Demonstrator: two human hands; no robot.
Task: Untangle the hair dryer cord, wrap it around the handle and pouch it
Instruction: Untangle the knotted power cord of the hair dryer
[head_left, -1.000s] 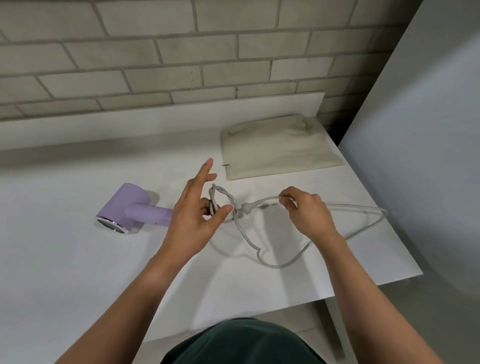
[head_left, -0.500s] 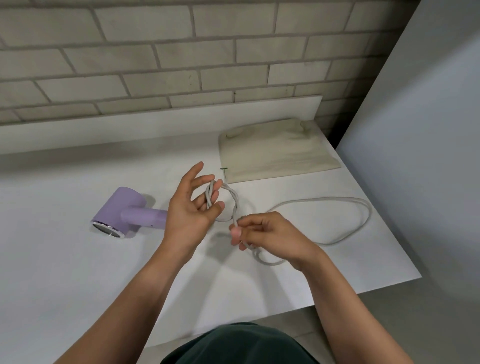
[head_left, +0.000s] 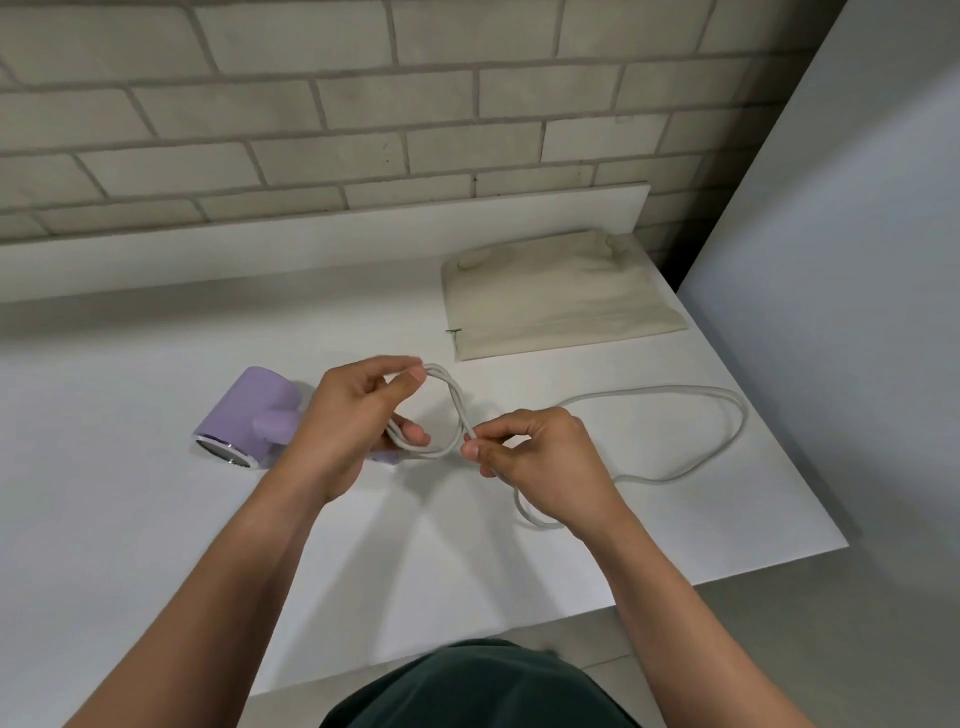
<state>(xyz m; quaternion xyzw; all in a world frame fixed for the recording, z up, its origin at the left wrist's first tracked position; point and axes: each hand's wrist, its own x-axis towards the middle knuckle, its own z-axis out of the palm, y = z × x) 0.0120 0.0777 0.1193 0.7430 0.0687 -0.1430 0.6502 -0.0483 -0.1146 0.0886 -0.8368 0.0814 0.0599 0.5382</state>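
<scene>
Cord (head_left: 675, 389) knot now slackened to a twist, left hand (head_left: 343, 426) gripping its loop, right hand (head_left: 540, 457) pinching the crossing.

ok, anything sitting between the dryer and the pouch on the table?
No loose object. Only the cord itself: its twisted loop, gripped by the left hand and pinched by the right hand, sits between the hair dryer and the pouch; the slack lies on the table right of it.

Left grip (head_left: 358, 415) curled, right grip (head_left: 540, 457) pinching — close together
</scene>
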